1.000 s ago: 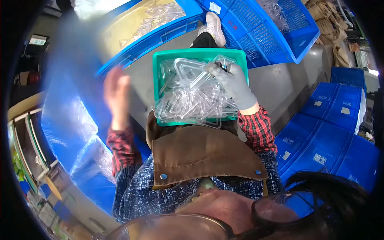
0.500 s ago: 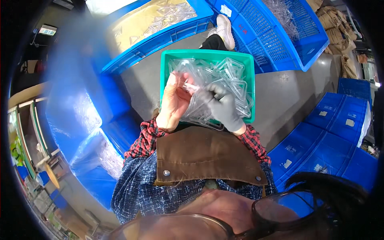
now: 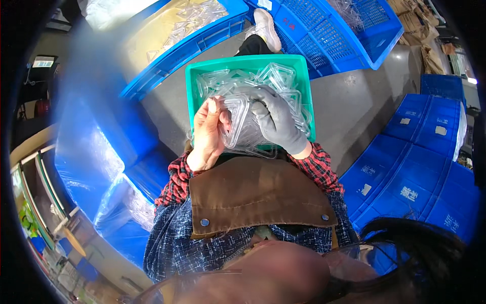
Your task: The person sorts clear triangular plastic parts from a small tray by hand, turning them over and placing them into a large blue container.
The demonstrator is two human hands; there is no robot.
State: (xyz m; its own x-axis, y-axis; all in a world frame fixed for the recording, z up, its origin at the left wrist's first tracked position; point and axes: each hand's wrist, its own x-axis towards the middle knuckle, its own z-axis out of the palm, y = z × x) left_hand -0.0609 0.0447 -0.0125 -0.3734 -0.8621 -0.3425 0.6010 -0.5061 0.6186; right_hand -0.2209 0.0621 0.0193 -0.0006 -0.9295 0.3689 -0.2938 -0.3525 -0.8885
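A clear plastic triangular frame [image 3: 237,119] is held up over a green bin [image 3: 306,76] in front of me. My left hand [image 3: 207,131], bare, pinches the frame along its left side between thumb and fingers. My right hand [image 3: 278,119], in a grey glove, is closed with its fingertips at the frame's upper right corner; its exact grip there is partly hidden. Beneath both hands, the bin is filled with a tangled heap of similar clear frames [image 3: 277,76].
Beyond the bin stands a blue crate [image 3: 202,43] with a yellowish lining and scattered clear triangles. A perforated blue crate [image 3: 316,38] holds thin clear pieces. Wrapped blue containers [image 3: 86,152] stand at left, blue boxes [image 3: 400,152] at right. Another person's shoe [image 3: 267,30] is behind the bin.
The triangular frame, hard to make out among my blurred fingers before, now shows plainly between my hands. My left hand has lowered slightly relative to the bin; the view has shifted a little.
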